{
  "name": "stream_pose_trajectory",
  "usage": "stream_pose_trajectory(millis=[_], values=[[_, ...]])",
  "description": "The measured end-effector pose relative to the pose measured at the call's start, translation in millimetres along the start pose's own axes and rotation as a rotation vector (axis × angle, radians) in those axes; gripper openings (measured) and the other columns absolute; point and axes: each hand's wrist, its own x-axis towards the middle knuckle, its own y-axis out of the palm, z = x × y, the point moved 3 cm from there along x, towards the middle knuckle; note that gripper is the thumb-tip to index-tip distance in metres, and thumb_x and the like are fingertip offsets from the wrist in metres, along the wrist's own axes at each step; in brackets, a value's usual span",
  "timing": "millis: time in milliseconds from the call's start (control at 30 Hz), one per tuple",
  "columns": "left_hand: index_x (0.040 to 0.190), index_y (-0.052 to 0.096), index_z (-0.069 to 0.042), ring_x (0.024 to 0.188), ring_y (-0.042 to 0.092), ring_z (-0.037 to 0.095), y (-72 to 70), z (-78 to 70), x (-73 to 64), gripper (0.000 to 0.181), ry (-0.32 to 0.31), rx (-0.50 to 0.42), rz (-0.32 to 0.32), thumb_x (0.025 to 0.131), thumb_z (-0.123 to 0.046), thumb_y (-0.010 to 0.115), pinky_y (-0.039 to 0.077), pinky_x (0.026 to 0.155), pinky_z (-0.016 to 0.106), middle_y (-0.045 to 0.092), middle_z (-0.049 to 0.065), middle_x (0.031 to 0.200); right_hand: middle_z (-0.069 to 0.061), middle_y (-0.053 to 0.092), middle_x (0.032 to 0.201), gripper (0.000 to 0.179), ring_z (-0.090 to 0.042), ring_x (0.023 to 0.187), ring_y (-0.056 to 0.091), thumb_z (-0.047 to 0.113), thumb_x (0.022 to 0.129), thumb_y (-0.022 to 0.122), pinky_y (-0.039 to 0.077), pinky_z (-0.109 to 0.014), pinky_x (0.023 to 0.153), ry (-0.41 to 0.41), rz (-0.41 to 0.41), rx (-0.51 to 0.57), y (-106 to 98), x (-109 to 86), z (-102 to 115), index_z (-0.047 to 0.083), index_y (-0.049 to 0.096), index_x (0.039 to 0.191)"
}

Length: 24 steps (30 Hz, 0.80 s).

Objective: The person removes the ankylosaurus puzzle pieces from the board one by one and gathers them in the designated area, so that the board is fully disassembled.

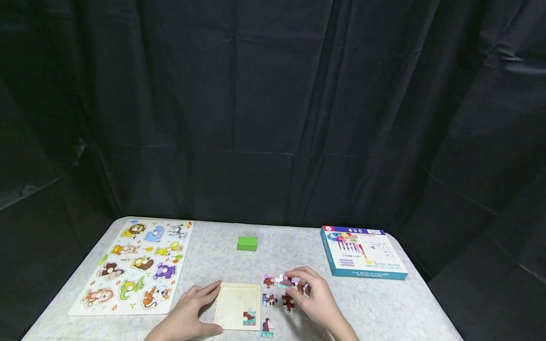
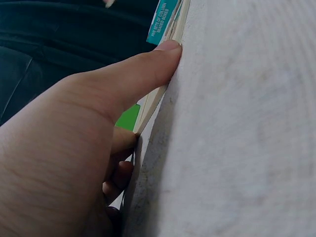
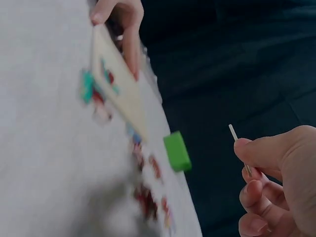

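Observation:
My left hand (image 1: 189, 312) grips a square wooden puzzle tray (image 1: 234, 303) by its left side, index finger at the far corner and thumb at the near one. One jigsaw piece (image 1: 250, 318) in brown and teal lies in the tray's near right corner. Thumb and fingers of my right hand (image 1: 313, 296) pinch another jigsaw piece (image 3: 232, 131), raised above the table and seen edge-on in the right wrist view. Beside the tray lie several loose pieces, among them a dark red one (image 1: 288, 302) under the right hand and a teal-edged one (image 1: 267, 327) nearest the front.
An animal peg puzzle board (image 1: 141, 265) covers the table's left part. A green block (image 1: 247, 243) sits behind the tray. At the back right lies a flat teal and white box (image 1: 362, 253). Black cloth (image 1: 273, 113) hangs behind the table.

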Motion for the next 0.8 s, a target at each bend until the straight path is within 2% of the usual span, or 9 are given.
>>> stream_pose_trajectory(millis=[133,400,600,800], values=[[0.156,0.052,-0.004,0.112,0.043,0.005,0.1,0.0,0.1,0.102,-0.004,-0.006,0.008,0.076,-0.056,0.090,0.041,0.096,0.036,0.042,0.003,0.169,0.001,0.071,0.112,0.024,-0.002,0.074,0.055,0.012,0.092,0.083,0.049,-0.023,0.063,0.028,0.038,-0.003,-10,-17.7,-16,0.014,0.078,0.115],[0.156,0.052,-0.005,0.111,0.043,0.005,0.5,0.2,-0.2,0.103,-0.013,-0.008,0.004,0.075,-0.055,0.091,0.041,0.095,0.035,0.042,0.003,0.169,-0.008,0.069,0.111,0.028,0.001,0.072,0.053,0.015,0.095,0.080,0.048,-0.023,0.060,0.051,0.237,0.075,-9,-47.6,-41,0.002,0.075,0.120],[0.156,0.053,-0.006,0.111,0.044,0.005,1.6,0.2,0.6,0.103,-0.014,-0.003,0.004,0.074,-0.055,0.092,0.042,0.093,0.033,0.044,0.003,0.168,0.002,0.068,0.103,0.028,0.000,0.070,0.051,0.017,0.096,0.078,0.047,-0.023,0.060,0.091,0.298,0.165,1,-54.2,-52,0.002,0.075,0.119],[0.156,0.052,-0.004,0.112,0.044,0.005,-0.4,0.9,0.8,0.102,0.004,-0.002,0.012,0.075,-0.054,0.091,0.041,0.095,0.035,0.044,0.006,0.168,0.000,0.072,0.106,0.029,0.001,0.070,0.051,0.019,0.095,0.079,0.045,-0.022,0.061,0.083,0.313,0.147,3,-54.9,-54,0.003,0.077,0.120]])
